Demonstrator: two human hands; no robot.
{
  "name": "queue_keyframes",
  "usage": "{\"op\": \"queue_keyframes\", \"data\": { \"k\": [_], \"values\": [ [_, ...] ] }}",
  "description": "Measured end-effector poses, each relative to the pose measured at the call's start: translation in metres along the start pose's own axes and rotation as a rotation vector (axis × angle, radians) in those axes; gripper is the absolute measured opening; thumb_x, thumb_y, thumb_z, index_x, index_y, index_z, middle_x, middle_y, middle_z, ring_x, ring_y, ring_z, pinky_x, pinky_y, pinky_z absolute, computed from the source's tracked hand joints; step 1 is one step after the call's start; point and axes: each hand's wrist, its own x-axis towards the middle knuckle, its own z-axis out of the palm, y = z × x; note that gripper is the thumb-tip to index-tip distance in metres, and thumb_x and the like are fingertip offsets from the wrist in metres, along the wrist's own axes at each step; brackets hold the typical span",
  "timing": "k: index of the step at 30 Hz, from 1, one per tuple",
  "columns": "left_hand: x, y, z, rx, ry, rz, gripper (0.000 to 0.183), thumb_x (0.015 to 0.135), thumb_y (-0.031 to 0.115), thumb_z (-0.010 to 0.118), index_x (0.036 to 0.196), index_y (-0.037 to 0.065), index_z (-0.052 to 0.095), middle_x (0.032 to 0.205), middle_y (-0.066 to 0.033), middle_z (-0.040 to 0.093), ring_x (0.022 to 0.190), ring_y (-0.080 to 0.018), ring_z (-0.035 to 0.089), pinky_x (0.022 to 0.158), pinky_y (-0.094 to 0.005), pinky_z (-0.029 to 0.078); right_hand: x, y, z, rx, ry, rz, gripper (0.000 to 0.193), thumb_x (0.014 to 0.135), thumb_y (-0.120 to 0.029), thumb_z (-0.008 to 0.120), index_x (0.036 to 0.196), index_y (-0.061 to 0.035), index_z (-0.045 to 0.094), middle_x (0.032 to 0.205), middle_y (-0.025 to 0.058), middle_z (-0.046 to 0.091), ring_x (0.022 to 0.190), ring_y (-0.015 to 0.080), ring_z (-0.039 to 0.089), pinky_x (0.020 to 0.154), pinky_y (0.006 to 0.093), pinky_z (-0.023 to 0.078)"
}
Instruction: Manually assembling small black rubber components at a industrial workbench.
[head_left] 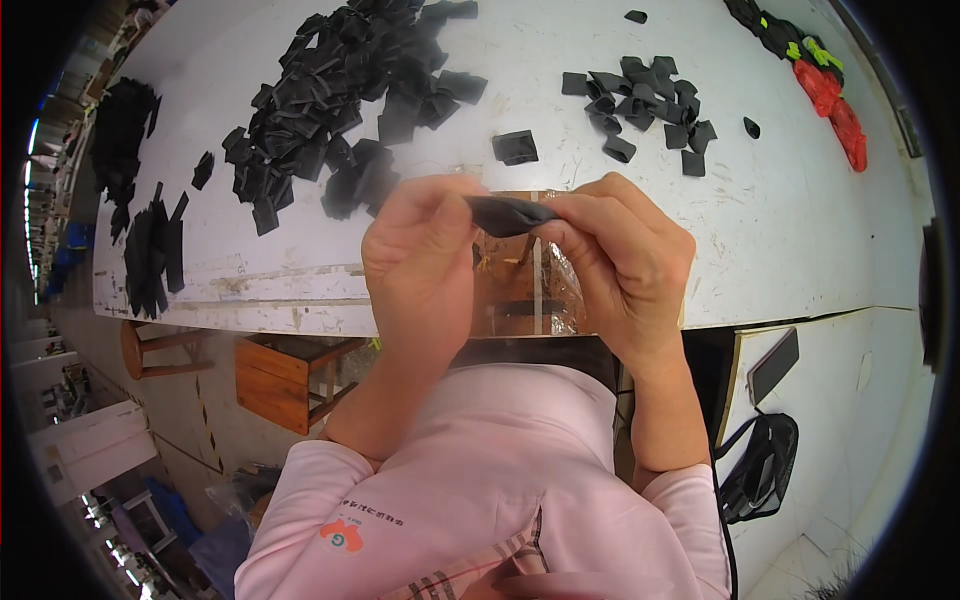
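Observation:
A small folded piece of black fabric (508, 216) is stretched between my two hands above the near edge of the white table. My left hand (420, 255) pinches its left end between thumb and fingers. The right end is gripped by the thumb and forefinger of my right hand (640, 260). Its middle bulges open slightly, like a flat loop or sleeve. Beyond my hands lies a single black fabric loop (515, 147). Under the held piece, a brown taped panel (505, 290) shows at the table edge.
A big heap of black fabric pieces (310, 110) covers the table's far left; a smaller cluster (640, 100) lies far right. Black strips (153, 255) lie at the left edge, red plastic (830, 100) at the far right. A wooden stool (275, 385) stands below left, a black bag (765, 465) right.

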Motion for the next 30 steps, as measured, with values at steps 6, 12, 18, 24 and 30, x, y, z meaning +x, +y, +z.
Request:
{"op": "queue_keyframes", "data": {
  "k": [6,12,18,24,30],
  "values": [
    [-0.014,0.000,-0.001,0.261,-0.002,0.061,0.011,0.086,0.007,0.049,0.089,-0.003,0.051,0.089,-0.0112,0.054,0.083,-0.0159,0.049,0.081,-0.0277,0.037,-0.006,0.012,0.003,0.105,-0.057,0.005,0.009,0.069,-0.002,0.063,0.077,-0.0015,0.059,0.067,0.0078,0.053,0.059,0.0211,0.051,0.051,0.0288,0.041],
    [0.008,0.010,0.013,0.739,-0.192,0.257,0.013,0.077,0.001,0.059,0.089,-0.002,0.056,0.083,-0.0084,0.056,0.073,-0.0128,0.051,0.068,-0.0229,0.041,-0.007,0.011,-0.002,0.081,-0.086,0.008,0.012,0.069,0.000,0.061,0.081,-0.0016,0.057,0.070,0.0088,0.054,0.062,0.0218,0.053,0.052,0.0300,0.042],
    [0.008,-0.008,-0.006,0.822,-0.222,0.446,0.012,0.074,0.003,0.064,0.084,0.002,0.059,0.075,-0.0080,0.057,0.061,-0.0143,0.052,0.053,-0.0222,0.041,-0.007,0.002,0.002,-0.063,-0.061,-0.065,0.017,0.064,0.001,0.062,0.080,-0.0027,0.057,0.070,0.0070,0.053,0.060,0.0208,0.052,0.048,0.0297,0.042],
    [0.007,-0.020,-0.006,0.694,-0.166,0.479,0.009,0.076,0.004,0.063,0.083,0.002,0.058,0.074,-0.0075,0.057,0.062,-0.0132,0.051,0.053,-0.0210,0.040,-0.009,0.006,0.007,-0.167,-0.013,-0.137,0.020,0.060,0.001,0.063,0.078,-0.0032,0.055,0.068,0.0054,0.051,0.056,0.0195,0.051,0.045,0.0284,0.041],
    [0.010,-0.009,0.004,0.665,-0.104,0.407,0.007,0.076,0.002,0.061,0.083,0.001,0.058,0.075,-0.0076,0.057,0.062,-0.0123,0.051,0.054,-0.0209,0.041,0.004,0.002,0.003,-0.118,0.028,-0.184,0.022,0.059,0.000,0.065,0.078,-0.0035,0.056,0.067,0.0051,0.052,0.056,0.0192,0.051,0.043,0.0279,0.040]
  ]
}}
